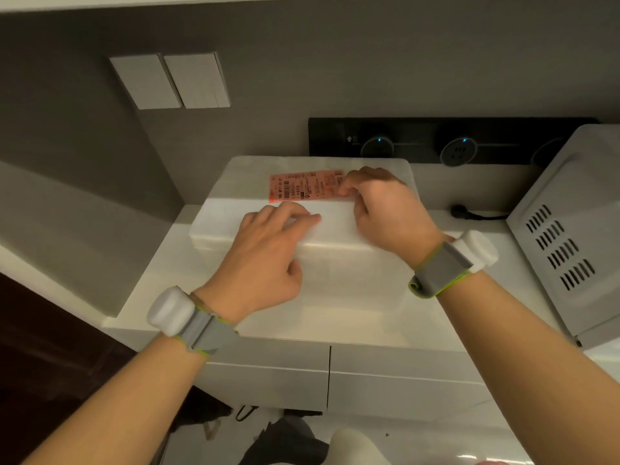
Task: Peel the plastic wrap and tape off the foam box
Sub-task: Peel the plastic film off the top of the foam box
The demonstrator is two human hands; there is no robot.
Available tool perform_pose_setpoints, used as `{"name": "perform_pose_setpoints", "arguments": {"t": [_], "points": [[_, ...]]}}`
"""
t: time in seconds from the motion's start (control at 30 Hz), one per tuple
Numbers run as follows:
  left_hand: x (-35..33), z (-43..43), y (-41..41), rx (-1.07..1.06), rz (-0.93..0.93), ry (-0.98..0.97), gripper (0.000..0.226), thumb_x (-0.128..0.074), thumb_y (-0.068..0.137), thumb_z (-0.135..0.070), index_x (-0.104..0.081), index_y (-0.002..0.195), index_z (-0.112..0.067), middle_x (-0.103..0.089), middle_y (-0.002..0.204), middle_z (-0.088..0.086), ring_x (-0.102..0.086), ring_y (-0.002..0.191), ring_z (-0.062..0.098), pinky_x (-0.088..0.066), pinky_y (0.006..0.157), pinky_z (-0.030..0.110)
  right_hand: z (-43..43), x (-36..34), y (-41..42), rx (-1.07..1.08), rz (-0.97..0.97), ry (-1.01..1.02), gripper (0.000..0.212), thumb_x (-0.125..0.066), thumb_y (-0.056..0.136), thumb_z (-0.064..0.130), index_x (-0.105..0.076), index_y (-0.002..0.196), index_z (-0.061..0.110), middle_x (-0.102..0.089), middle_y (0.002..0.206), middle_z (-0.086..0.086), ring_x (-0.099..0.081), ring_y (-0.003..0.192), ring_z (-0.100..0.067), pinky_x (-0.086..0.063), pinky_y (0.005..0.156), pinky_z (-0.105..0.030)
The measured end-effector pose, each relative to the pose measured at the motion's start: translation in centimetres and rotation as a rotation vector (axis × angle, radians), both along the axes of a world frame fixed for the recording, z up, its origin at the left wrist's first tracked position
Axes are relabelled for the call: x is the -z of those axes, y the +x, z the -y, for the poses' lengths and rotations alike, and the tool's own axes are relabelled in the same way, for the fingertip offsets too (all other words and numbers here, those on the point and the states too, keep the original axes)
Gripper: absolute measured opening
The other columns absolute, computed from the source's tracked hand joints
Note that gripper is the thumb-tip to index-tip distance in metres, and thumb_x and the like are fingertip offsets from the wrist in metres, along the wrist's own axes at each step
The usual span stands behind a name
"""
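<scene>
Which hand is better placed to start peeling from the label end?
The right hand, likely: curled fingertips at the right end of the pink label; the left hand lies flat on the foam box, steadying it.

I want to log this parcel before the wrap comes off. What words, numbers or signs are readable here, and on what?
Red shipping label on top of the foam box: a barcode and rows of print, too small and blurred to read; one larger line may begin "586", not certain. The right hand covers its right end.
Black socket panel: a white up-arrow sign; the print beside it is unreadable.
</scene>
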State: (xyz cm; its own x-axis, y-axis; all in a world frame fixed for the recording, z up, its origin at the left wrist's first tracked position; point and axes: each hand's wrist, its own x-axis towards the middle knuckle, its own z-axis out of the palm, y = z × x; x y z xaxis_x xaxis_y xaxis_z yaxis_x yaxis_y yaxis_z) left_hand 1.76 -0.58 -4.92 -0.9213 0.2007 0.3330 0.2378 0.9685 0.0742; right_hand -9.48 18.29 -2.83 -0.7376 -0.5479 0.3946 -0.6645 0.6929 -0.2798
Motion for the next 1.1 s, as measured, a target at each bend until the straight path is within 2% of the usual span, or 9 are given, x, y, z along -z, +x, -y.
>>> {"name": "perform_pose_setpoints", "arguments": {"t": [0.07, 0.2, 0.27, 0.33, 0.53, 0.67, 0.83, 1.1], "points": [[-0.8, 1.1, -0.8, 0.059, 0.046, 0.032, 0.07, -0.059, 0.071, -0.013, -0.048, 0.139, -0.026, -0.045, 0.13, -0.009, -0.043, 0.114, 0.018, -0.035, 0.098, 0.032, 0.2, 0.3, 1.9, -0.005, -0.043, -0.147, 0.034, -0.05, 0.087, -0.004, -0.065, 0.116, 0.007, -0.062, 0.113, -0.012, -0.059, 0.105, -0.031, -0.052, 0.087, -0.044], [-1.6, 2.6, -2.1, 0.16, 0.133, 0.187, 0.064, -0.056, 0.073, -0.005, -0.054, 0.133, -0.024, -0.047, 0.126, -0.008, -0.04, 0.113, 0.017, -0.037, 0.1, 0.032, 0.9, 3.0, 8.3, 0.033, -0.127, -0.593, 0.026, -0.051, 0.084, -0.011, -0.063, 0.099, 0.006, -0.058, 0.096, -0.003, -0.054, 0.085, -0.009, -0.045, 0.076, -0.019], [-1.5, 3.1, -2.4, 0.191, 0.193, 0.284, 0.063, -0.055, 0.074, -0.002, -0.054, 0.133, -0.024, -0.046, 0.126, -0.008, -0.036, 0.115, 0.016, -0.034, 0.103, 0.03, 1.7, 5.0, 11.1, 0.117, -0.053, -0.712, 0.025, -0.053, 0.085, -0.012, -0.061, 0.098, 0.008, -0.059, 0.094, 0.0, -0.056, 0.083, -0.008, -0.047, 0.075, -0.02], [-1.4, 3.3, -2.5, 0.21, 0.204, 0.32, 0.063, -0.054, 0.074, -0.001, -0.055, 0.133, -0.023, -0.046, 0.127, -0.006, -0.035, 0.115, 0.017, -0.032, 0.102, 0.028, 2.6, 6.7, 12.8, 0.231, 0.071, -0.781, 0.025, -0.056, 0.087, -0.01, -0.061, 0.101, 0.011, -0.062, 0.098, 0.002, -0.06, 0.087, -0.01, -0.052, 0.076, -0.027], [-1.2, 3.4, -2.2, 0.224, 0.17, 0.316, 0.065, -0.047, 0.069, -0.011, -0.056, 0.132, -0.02, -0.048, 0.126, -0.003, -0.037, 0.114, 0.021, -0.034, 0.102, 0.034, 5.3, 8.1, 14.3, 0.395, 0.196, -0.861, 0.026, -0.058, 0.089, -0.002, -0.057, 0.109, 0.015, -0.064, 0.106, 0.005, -0.062, 0.102, -0.01, -0.054, 0.086, -0.036], [-1.2, 3.6, -1.9, 0.232, 0.177, 0.305, 0.066, -0.047, 0.069, -0.012, -0.054, 0.134, -0.021, -0.047, 0.126, -0.003, -0.036, 0.114, 0.021, -0.035, 0.102, 0.037, 6.9, 7.9, 15.1, 0.416, 0.208, -0.867, 0.027, -0.058, 0.088, -0.001, -0.055, 0.109, 0.017, -0.064, 0.106, 0.004, -0.063, 0.1, -0.012, -0.054, 0.086, -0.037], [-1.0, 3.7, -1.9, 0.23, 0.178, 0.293, 0.067, -0.053, 0.072, -0.005, -0.052, 0.136, -0.023, -0.046, 0.128, -0.004, -0.035, 0.114, 0.019, -0.034, 0.102, 0.034, 7.5, 8.3, 15.4, 0.512, 0.166, -0.921, 0.028, -0.057, 0.088, -0.002, -0.055, 0.112, 0.012, -0.061, 0.109, 0.0, -0.061, 0.101, -0.014, -0.054, 0.086, -0.038], [-1.3, 3.8, -2.0, 0.218, 0.222, 0.273, 0.067, -0.056, 0.075, -0.006, -0.049, 0.139, -0.025, -0.043, 0.133, -0.003, -0.03, 0.126, 0.021, -0.029, 0.11, 0.037, 8.0, 8.4, 15.5, 0.551, 0.194, -0.946, 0.028, -0.056, 0.088, -0.003, -0.056, 0.112, 0.012, -0.063, 0.11, 0.0, -0.061, 0.103, -0.016, -0.054, 0.088, -0.038]]}}
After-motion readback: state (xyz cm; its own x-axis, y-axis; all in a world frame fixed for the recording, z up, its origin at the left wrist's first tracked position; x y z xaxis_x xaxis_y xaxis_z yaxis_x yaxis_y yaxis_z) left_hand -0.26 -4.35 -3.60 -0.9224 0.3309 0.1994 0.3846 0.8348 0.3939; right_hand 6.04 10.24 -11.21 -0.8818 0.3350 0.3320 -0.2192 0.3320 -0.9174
